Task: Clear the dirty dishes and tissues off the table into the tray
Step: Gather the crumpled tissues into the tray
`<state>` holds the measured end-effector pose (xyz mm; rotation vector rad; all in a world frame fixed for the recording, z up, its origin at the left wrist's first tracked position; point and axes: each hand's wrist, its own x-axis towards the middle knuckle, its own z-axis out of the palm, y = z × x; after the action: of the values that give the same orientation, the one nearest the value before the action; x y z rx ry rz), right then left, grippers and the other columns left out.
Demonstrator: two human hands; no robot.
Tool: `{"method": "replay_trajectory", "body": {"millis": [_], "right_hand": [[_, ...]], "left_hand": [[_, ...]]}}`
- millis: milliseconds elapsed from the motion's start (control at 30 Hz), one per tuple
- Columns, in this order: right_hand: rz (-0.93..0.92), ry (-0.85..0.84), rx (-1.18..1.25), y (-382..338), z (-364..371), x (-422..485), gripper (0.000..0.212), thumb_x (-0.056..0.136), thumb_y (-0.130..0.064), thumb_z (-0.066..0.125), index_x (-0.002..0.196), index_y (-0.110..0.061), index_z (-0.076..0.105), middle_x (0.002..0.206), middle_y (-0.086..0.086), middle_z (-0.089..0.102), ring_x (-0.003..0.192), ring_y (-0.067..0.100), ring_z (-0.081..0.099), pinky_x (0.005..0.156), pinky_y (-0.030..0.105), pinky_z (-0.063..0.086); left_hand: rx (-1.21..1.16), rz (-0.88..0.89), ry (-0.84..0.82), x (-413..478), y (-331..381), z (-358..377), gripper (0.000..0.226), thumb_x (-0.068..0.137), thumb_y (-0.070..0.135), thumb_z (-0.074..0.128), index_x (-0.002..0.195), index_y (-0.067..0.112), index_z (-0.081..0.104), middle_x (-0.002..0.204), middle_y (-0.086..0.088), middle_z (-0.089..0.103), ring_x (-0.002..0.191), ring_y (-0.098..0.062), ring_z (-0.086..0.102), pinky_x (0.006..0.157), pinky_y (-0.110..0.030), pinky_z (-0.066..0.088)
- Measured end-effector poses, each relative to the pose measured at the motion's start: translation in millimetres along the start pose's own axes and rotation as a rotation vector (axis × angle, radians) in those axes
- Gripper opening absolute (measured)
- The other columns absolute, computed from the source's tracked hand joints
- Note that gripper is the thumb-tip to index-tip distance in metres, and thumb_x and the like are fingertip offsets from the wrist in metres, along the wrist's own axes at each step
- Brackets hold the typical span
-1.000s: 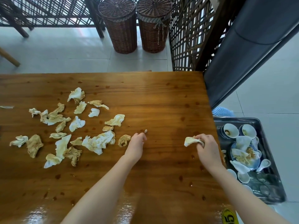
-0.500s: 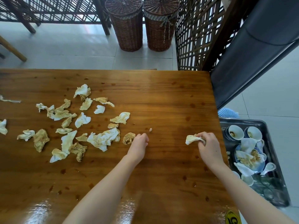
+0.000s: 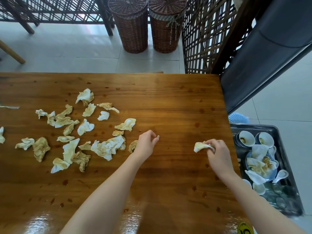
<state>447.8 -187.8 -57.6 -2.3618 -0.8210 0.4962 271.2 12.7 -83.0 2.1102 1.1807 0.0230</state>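
Several crumpled, stained tissues (image 3: 104,147) lie scattered over the left half of the wooden table (image 3: 177,105). My left hand (image 3: 146,143) is right of them, fingers curled, thumb and forefinger pinching a tiny tissue scrap (image 3: 158,136). My right hand (image 3: 217,152) grips a stained tissue (image 3: 200,146) just above the table near its right edge. Beside that edge, lower down, the dark tray (image 3: 281,146) holds two white bowls (image 3: 246,138), a blue plate (image 3: 270,174) piled with used tissues, a spoon (image 3: 281,175) and several glasses (image 3: 278,198).
Brown sauce drops speckle the table. Two wicker baskets (image 3: 130,26) stand on the tiled floor beyond it, next to a wooden lattice screen (image 3: 207,39). A dark slanted panel (image 3: 270,56) rises beyond the table's right corner. One stray tissue (image 3: 1,136) lies at the left border.
My left hand has crept forward and closed its fingertips on the tiny scrap that lay just ahead of it. My right hand keeps its tissue in about the same place.
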Motion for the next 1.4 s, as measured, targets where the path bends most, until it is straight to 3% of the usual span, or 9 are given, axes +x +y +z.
{"method": "replay_trajectory", "body": {"millis": [167,500,767,1033,1167,1267,1400], "right_hand": [[0.006,0.007,-0.004,6,0,1,0.021,0.091,-0.002,0.053,0.103,-0.014,0.066,0.101,-0.001,0.052,0.097,0.016,0.052,0.081,0.026,0.041],[0.038,0.013,-0.007,16,-3,1,0.021,0.092,-0.003,0.053,0.104,-0.014,0.066,0.102,0.000,0.053,0.098,0.017,0.052,0.083,0.027,0.043],[0.029,0.000,0.002,9,1,2,0.021,0.092,-0.002,0.053,0.104,-0.015,0.065,0.101,-0.003,0.051,0.098,0.015,0.051,0.084,0.027,0.044],[-0.024,-0.040,-0.018,-24,20,7,0.021,0.092,-0.003,0.054,0.104,-0.015,0.066,0.102,-0.002,0.053,0.098,0.014,0.051,0.083,0.025,0.047],[-0.069,-0.083,-0.029,-45,43,5,0.021,0.092,-0.003,0.055,0.106,-0.014,0.067,0.104,-0.001,0.055,0.097,0.012,0.050,0.075,0.014,0.039],[-0.092,-0.118,-0.029,-57,57,1,0.023,0.092,-0.003,0.055,0.106,-0.016,0.066,0.101,-0.005,0.051,0.095,0.008,0.047,0.070,0.008,0.034],[-0.119,-0.137,-0.031,-67,70,-4,0.024,0.091,-0.001,0.054,0.104,-0.018,0.066,0.099,-0.008,0.050,0.093,0.009,0.049,0.069,0.008,0.034]], "left_hand": [[0.101,0.041,-0.016,6,2,5,0.017,0.094,0.014,0.059,0.111,0.015,0.057,0.101,0.000,0.052,0.086,-0.012,0.049,0.071,-0.021,0.039],[0.159,0.119,-0.032,17,7,12,0.004,0.097,0.014,0.056,0.100,0.013,0.056,0.095,-0.002,0.052,0.080,-0.014,0.050,0.064,-0.019,0.036],[0.125,0.122,-0.121,16,7,13,0.005,0.101,0.015,0.047,0.102,0.011,0.050,0.098,0.000,0.044,0.087,-0.014,0.045,0.070,-0.020,0.034],[-0.093,-0.124,0.026,-3,-20,-19,0.005,0.100,0.020,0.048,0.103,0.017,0.051,0.101,0.002,0.055,0.089,-0.011,0.052,0.063,-0.015,0.037],[-0.359,-0.352,0.088,-15,-43,-41,0.017,0.098,0.019,0.053,0.112,0.014,0.061,0.107,-0.001,0.061,0.096,-0.014,0.060,0.071,-0.019,0.049],[-0.474,-0.434,0.125,-22,-59,-53,0.016,0.097,0.013,0.050,0.103,0.014,0.065,0.104,-0.001,0.062,0.081,-0.010,0.061,0.057,-0.014,0.044],[-0.683,-0.556,0.143,-31,-71,-63,0.024,0.094,0.010,0.048,0.075,0.018,0.060,0.080,-0.006,0.058,0.067,-0.012,0.052,0.055,-0.018,0.040]]}}
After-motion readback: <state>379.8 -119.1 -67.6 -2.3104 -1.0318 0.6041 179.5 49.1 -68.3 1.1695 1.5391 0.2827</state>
